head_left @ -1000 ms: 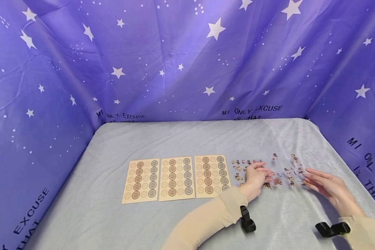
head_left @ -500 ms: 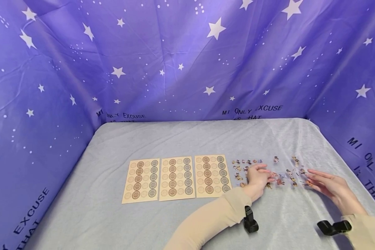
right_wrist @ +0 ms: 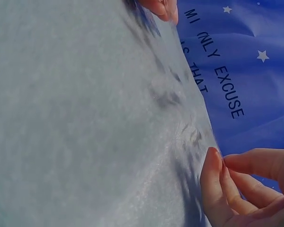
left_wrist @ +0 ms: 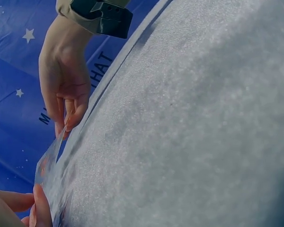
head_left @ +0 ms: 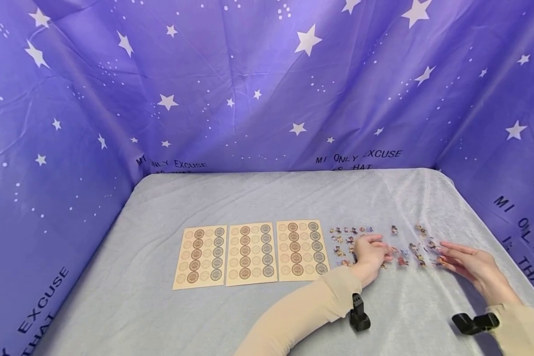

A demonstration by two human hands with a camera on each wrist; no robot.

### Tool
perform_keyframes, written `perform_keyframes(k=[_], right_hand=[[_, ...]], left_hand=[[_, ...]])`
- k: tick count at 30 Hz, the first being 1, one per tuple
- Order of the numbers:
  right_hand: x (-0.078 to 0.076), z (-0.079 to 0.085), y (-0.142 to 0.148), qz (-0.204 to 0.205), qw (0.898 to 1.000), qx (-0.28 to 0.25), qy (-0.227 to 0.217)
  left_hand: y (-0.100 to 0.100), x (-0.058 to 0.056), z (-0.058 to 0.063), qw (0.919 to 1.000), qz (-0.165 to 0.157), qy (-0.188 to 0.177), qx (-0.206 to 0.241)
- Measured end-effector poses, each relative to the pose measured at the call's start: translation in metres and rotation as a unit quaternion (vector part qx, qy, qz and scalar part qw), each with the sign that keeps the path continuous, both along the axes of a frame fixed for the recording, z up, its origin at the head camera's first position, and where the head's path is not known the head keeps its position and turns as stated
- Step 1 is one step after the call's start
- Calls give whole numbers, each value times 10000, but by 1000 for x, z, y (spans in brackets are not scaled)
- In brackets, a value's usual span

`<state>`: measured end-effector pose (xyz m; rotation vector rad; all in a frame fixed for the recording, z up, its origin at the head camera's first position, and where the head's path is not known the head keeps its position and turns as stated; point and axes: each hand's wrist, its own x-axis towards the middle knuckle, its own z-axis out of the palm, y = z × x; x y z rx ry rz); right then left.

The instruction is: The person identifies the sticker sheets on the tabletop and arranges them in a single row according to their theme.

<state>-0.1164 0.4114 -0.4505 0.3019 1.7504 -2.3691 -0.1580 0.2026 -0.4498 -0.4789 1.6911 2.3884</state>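
Observation:
A transparent sticker sheet (head_left: 402, 251) with small cartoon figures is stretched between the two hands, just above the table. My left hand (head_left: 370, 254) pinches its left side between thumb and fingers, and my right hand (head_left: 476, 267) pinches its right edge. In the left wrist view, the sheet (left_wrist: 48, 163) tilts between both hands. The right wrist view shows the right thumb and fingertips (right_wrist: 212, 163) together on the sheet's edge. Another transparent sticker sheet (head_left: 339, 251) lies flat on the table, partly hidden by the left hand.
Three beige sheets of round stickers lie in a row: a left sheet (head_left: 199, 257), a middle sheet (head_left: 251, 253) and a right sheet (head_left: 302, 249). A grey plush cloth covers the table (head_left: 169, 316). Purple star-printed curtains (head_left: 231, 59) enclose its back and sides.
Both hands have shifted slightly to the right with the transparent sheet held between them. The flat sheets stay where they were.

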Motion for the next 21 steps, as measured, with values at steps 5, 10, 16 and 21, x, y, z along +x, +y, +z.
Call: perform_keyframes(k=[5,10,16,21], right_hand=[[2,2,-1,59,9996,227,135],[3,3,-3,25,9995,230,213],[4,3,-8,-162,9952,889,364],[7,9,-12,-200,9727,2241,570]], left_hand=[[1,1,2,9996,-67,57,-255],[0,2,2,9991,-233,134,-339],[-3,4,4,9967,-319,278,-687],[-10,6,6,9943,-480,392,-864]])
